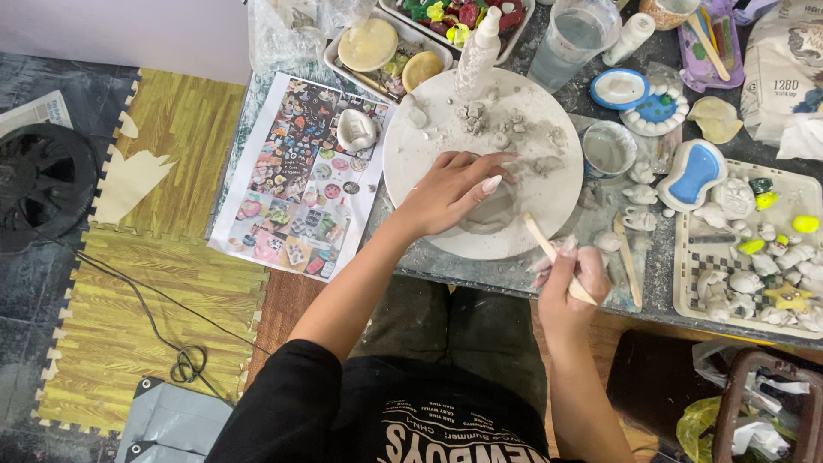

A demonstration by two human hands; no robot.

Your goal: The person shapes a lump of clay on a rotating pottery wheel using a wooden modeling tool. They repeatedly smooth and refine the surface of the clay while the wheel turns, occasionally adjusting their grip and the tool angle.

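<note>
Resting palm-down on the white disc (429, 163), the left hand (452, 190) has its fingers laid together and curved over a grey clay lump (490, 214), touching its upper edge; the lump sits on the near part of the disc, just under and to the right of that hand. The right hand (573, 279) hangs off the disc's near right edge, fingers pinched on a pale wooden stick (549, 250). The stick's long axis slants up and left, its free tip pointing at the lump and stopping just beside it, so the left hand is on the clay and the right is a short way off, beyond the rim. Clay crumbs (506, 129) lie scattered on the far part of the disc, with a white bottle (477, 47) standing at its far edge. Left of the disc lies a printed sheet (300, 189) of small coloured pictures; right of it stand a small cup (607, 150) and a tray (690, 283) of little white figures. The disc rests on a smeared grey table (446, 261), over a floor of yellow foam mats (137, 300).
</note>
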